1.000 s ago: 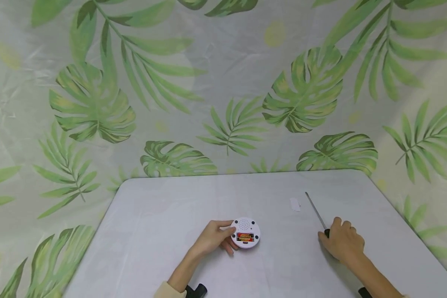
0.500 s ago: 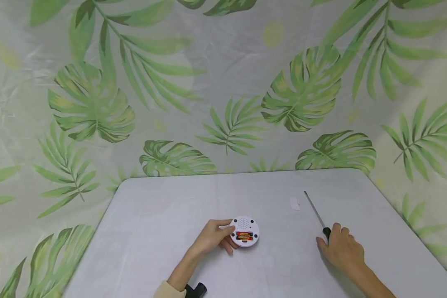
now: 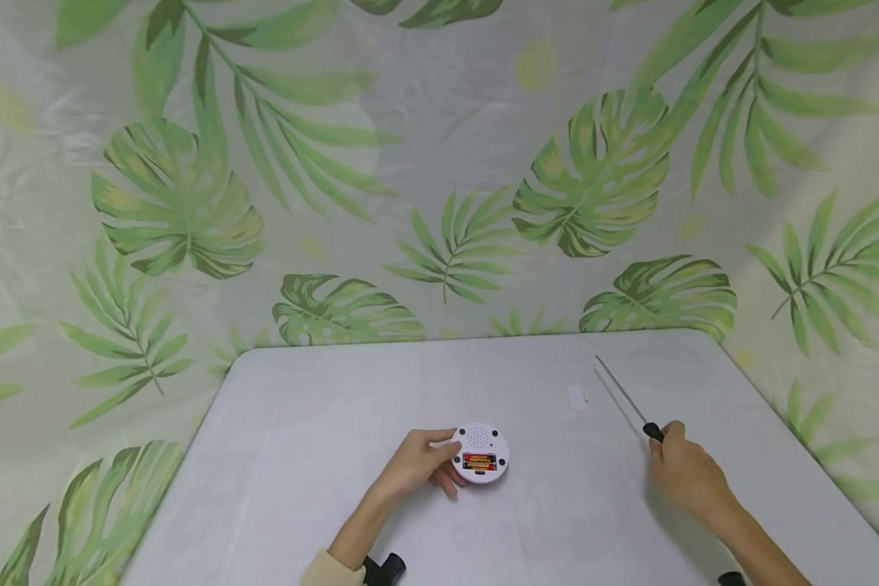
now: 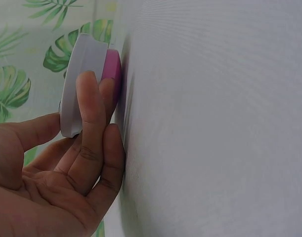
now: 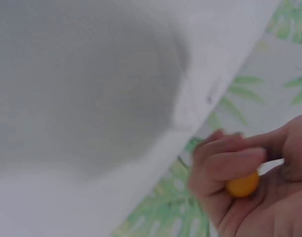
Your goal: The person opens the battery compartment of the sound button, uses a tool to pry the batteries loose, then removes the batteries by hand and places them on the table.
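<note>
My left hand (image 3: 419,462) pinches a round white device (image 3: 492,446) by its left edge, thumb on top and fingers underneath. The device's upturned face has speaker holes, dark round feet and an uncovered bay holding red-and-black batteries (image 3: 479,462). In the left wrist view its underside carries a pink part (image 4: 111,71) close to the table. My right hand (image 3: 692,476) grips a screwdriver (image 3: 623,395) by its handle, its long thin shaft pointing away to the upper left above its shadow. The handle's orange end (image 5: 242,185) shows between the curled fingers in the right wrist view.
A small white piece (image 3: 577,398), likely the battery cover, lies on the white table (image 3: 322,423) left of the screwdriver's shaft. Behind the table's far edge hangs a leaf-patterned curtain (image 3: 447,163). Dark wrist mounts show at both wrists.
My right hand has lifted the screwdriver off the table and moved slightly right, with its shadow now apart from the shaft. The left hand and the device stay almost still.
</note>
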The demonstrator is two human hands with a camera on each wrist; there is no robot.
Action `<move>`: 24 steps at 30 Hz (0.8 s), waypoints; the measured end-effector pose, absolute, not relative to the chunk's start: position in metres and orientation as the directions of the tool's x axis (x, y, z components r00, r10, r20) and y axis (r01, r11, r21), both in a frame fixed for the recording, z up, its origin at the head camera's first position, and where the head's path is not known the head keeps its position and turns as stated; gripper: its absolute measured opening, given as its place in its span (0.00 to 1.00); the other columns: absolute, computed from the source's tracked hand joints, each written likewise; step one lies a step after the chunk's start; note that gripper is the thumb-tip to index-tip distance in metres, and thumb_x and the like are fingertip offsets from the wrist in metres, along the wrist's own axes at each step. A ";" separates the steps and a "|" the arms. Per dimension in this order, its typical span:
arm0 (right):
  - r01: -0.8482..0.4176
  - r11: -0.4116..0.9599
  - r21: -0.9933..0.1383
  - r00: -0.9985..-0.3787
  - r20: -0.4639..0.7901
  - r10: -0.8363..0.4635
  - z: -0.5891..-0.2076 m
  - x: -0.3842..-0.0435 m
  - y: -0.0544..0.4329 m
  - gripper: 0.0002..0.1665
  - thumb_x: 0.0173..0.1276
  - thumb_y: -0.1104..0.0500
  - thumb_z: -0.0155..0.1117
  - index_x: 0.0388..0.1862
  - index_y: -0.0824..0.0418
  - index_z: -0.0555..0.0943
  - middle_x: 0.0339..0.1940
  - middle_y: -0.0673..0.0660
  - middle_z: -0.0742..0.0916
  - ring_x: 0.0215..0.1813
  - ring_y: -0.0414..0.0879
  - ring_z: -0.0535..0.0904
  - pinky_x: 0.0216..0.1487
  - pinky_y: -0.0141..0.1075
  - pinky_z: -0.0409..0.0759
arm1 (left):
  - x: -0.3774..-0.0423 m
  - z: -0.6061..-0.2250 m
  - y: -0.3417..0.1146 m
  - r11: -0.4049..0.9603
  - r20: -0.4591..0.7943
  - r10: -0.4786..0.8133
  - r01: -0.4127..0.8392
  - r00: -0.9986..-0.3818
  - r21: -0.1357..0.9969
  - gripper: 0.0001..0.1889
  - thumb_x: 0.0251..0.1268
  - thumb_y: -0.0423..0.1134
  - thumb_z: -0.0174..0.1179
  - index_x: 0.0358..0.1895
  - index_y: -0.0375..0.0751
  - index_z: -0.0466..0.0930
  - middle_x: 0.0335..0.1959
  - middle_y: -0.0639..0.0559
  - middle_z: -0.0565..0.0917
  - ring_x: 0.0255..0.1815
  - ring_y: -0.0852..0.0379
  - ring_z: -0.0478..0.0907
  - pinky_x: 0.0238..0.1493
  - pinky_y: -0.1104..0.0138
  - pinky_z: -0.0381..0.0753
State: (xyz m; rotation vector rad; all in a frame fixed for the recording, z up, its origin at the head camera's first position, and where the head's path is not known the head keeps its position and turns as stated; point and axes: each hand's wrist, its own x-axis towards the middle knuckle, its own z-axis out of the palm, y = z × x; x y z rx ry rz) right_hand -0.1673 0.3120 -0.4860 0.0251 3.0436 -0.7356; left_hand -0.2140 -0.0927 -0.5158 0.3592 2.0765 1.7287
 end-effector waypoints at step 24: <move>-0.380 0.623 -0.684 -0.888 0.081 -0.453 -0.405 -0.187 0.296 0.06 0.70 0.55 0.73 0.43 0.53 0.90 0.36 0.48 0.92 0.29 0.33 0.76 0.27 0.32 0.76 | -0.215 -0.518 -0.092 0.158 -0.131 0.440 -0.067 -0.888 0.985 0.28 0.78 0.39 0.57 0.72 0.24 0.68 0.28 0.26 0.88 0.19 0.46 0.88 0.28 0.64 0.87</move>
